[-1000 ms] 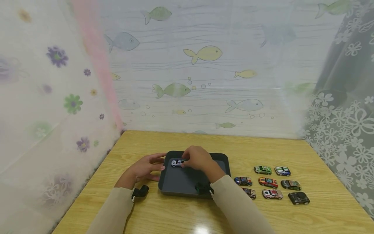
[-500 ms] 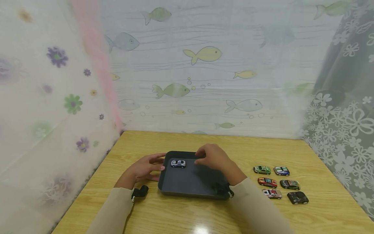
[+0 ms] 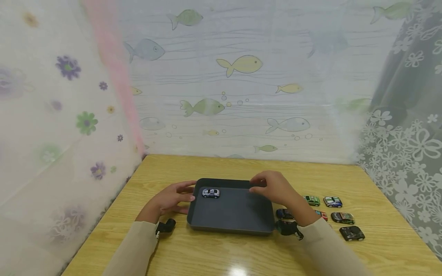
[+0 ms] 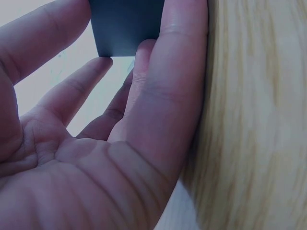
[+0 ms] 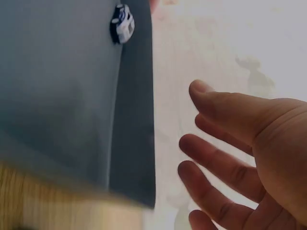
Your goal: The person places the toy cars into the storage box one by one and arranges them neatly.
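Note:
A dark grey tray (image 3: 231,231) lies on the wooden table, with a white and dark-blue toy car (image 3: 210,193) inside at its back left. My left hand (image 3: 172,197) steadies the tray's left side; its fingers (image 4: 172,86) are fairly straight against the outer wall in the left wrist view. Above the tray's back right part hovers my right hand (image 3: 276,188), holding nothing. In the right wrist view its fingers and thumb are loosely spread, apart from the tray wall (image 5: 134,120), and the same car shows farther along, small and blurred.
Several toy cars stand right of the tray, among them a green one (image 3: 312,200), a white-and-blue one (image 3: 333,202) and a black one (image 3: 352,233). My right forearm partly covers others. Patterned curtains (image 3: 241,96) border the table (image 3: 193,253).
My right hand has let go of the white and dark-blue car in the tray and moved right, towards the tray's right side. My left hand has stayed in place.

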Available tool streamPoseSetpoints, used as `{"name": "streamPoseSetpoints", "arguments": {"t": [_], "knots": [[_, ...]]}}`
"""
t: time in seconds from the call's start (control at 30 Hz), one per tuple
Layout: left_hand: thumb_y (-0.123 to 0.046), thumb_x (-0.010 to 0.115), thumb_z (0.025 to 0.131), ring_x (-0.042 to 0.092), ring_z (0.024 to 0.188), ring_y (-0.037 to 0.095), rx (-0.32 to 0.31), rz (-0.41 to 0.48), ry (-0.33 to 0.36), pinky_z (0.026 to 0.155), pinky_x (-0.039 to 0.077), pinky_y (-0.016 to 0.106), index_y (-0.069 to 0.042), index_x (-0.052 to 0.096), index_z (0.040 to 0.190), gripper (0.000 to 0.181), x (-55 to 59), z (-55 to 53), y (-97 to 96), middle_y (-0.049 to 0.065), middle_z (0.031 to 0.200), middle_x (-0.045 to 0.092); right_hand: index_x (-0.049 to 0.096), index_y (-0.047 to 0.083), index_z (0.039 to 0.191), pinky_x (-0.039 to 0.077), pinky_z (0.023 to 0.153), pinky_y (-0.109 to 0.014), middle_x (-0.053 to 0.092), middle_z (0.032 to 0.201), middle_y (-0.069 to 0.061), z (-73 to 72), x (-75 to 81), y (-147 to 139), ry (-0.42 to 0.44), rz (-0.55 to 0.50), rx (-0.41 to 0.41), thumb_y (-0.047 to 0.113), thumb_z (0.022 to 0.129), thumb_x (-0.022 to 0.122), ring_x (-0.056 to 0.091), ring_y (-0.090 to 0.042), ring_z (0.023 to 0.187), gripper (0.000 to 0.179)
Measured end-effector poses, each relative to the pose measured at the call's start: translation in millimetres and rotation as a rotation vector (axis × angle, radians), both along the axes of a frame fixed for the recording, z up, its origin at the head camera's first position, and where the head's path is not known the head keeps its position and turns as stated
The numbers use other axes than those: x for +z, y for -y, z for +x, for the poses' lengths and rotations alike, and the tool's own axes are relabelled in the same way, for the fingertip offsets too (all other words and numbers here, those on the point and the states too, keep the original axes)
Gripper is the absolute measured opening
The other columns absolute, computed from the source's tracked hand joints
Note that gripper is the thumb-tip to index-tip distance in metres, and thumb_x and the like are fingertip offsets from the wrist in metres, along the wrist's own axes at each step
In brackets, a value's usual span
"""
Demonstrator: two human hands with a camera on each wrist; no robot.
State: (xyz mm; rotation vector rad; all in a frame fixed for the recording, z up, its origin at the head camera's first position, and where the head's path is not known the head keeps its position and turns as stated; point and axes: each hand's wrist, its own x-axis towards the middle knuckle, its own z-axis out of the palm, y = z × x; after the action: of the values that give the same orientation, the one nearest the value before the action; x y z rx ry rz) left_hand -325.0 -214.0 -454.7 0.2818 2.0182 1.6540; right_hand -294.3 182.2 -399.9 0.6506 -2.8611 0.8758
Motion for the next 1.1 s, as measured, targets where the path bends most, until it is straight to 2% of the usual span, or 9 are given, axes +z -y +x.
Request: {"name": "streamPoseSetpoints", "arguments": {"t": [0.47,0.67,0.83,1.1], "knots": [[-0.017,0.069,0.101,0.058,0.133,0.035,-0.005,0.004,0.004,0.090,0.063,0.050,-0.023,0.035,0.163,0.070,-2.0,-1.6,-0.6,0.021,0.165,0.032,0.079,0.017,0.117,0.061,0.085,-0.049,0.076,0.115,0.001,20.5,-9.8,-54,-0.057,-0.033,-0.039,0.030,0.091,0.081,0.070,-0.026,0.104,0.029],[-0.018,0.069,0.101,0.058,0.132,0.035,0.001,-0.004,-0.002,0.089,0.063,0.050,-0.022,0.035,0.163,0.071,-3.8,-1.1,1.4,0.022,0.164,0.034,0.078,0.017,0.118,0.059,0.086,-0.053,0.075,0.114,0.003,27.3,-17.8,-73,-0.038,-0.035,-0.060,0.033,0.091,0.081,0.069,-0.025,0.103,0.031],[-0.017,0.069,0.101,0.061,0.129,0.033,0.007,-0.006,0.001,0.089,0.063,0.050,-0.022,0.036,0.162,0.070,-3.7,0.0,1.0,0.022,0.164,0.034,0.078,0.017,0.120,0.059,0.083,-0.044,0.075,0.115,0.003,32.0,-24.1,-88,0.008,-0.020,-0.050,0.037,0.092,0.079,0.068,-0.020,0.101,0.034],[-0.017,0.069,0.101,0.057,0.134,0.036,0.011,-0.007,-0.004,0.089,0.063,0.051,-0.023,0.035,0.163,0.071,-4.0,-1.8,0.8,0.022,0.165,0.033,0.078,0.019,0.119,0.056,0.073,-0.028,0.075,0.116,0.003,34.5,-31.9,-104,0.092,-0.004,-0.012,0.042,0.091,0.079,0.065,-0.015,0.098,0.035]]}}
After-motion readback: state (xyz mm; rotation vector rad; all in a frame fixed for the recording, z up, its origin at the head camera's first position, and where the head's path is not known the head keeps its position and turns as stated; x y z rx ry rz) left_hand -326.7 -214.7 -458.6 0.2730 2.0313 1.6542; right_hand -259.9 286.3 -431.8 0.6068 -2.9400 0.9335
